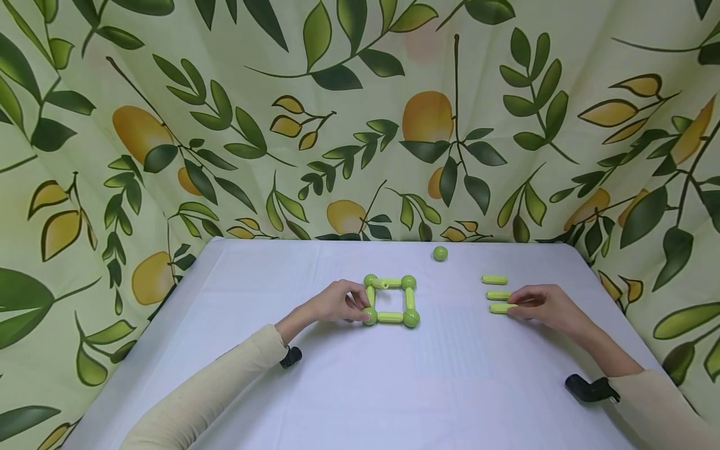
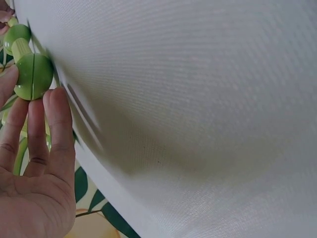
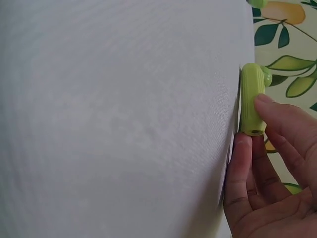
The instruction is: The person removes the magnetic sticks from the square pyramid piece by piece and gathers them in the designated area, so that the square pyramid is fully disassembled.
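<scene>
A square frame of green balls joined by lighter green rods (image 1: pixel 389 317) lies on the white table. My left hand (image 1: pixel 343 302) grips the ball (image 2: pixel 33 77) at its near left corner, thumb on one side and fingertips on the other. Close to the frame's far left corner, a rod end with a hole faces me. Over to the right, my right hand (image 1: pixel 542 306) pinches the nearest of three loose rods (image 3: pixel 252 99), thumb on its ribbed side and fingertips at its holed end. The middle rod (image 1: pixel 497 295) and the far rod (image 1: pixel 494 279) lie beyond it.
A single loose green ball (image 1: pixel 440 253) sits near the far edge of the white table (image 1: pixel 349 387). Behind the table hangs a curtain (image 1: pixel 360 137) printed with leaves and orange fruit. A black wrist camera (image 1: pixel 590 389) juts out beneath the right sleeve.
</scene>
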### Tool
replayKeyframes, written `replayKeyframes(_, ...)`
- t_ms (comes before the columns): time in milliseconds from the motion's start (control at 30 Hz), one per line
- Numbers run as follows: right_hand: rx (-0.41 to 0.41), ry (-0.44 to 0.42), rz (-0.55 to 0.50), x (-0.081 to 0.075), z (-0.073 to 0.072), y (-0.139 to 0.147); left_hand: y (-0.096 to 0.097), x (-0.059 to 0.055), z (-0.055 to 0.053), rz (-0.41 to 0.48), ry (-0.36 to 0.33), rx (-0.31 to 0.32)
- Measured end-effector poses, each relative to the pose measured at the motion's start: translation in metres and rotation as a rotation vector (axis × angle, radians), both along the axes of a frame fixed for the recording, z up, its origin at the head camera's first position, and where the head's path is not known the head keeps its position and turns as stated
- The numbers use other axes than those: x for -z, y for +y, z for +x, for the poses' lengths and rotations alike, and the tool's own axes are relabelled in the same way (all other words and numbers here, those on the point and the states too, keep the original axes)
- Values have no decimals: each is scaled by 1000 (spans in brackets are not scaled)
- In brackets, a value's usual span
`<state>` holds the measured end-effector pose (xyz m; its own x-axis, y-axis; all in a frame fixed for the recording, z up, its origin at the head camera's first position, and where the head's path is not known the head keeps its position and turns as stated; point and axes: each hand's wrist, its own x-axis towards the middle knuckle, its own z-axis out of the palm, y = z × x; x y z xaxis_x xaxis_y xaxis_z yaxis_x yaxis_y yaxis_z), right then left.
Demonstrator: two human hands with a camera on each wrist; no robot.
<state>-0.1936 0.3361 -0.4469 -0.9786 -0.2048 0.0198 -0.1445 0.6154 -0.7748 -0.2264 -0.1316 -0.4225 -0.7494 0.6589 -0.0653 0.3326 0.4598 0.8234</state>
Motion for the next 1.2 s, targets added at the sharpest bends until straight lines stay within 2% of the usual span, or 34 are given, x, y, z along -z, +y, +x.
replayKeyframes(433, -28, -1, -36, -2, 1, 3, 0, 1, 0, -3, 3, 0)
replayKeyframes(767, -9, 24, -50, -15, -2, 7, -2, 0, 0, -3, 13, 6)
replayKeyframes(1000, -43, 76, -106, -18, -10, -7, -2, 2, -1, 2, 34, 6)
replayKeyframes(1200, -84, 50, -160, -19, -18, -24, -1, 1, -1, -5, 43, 3)
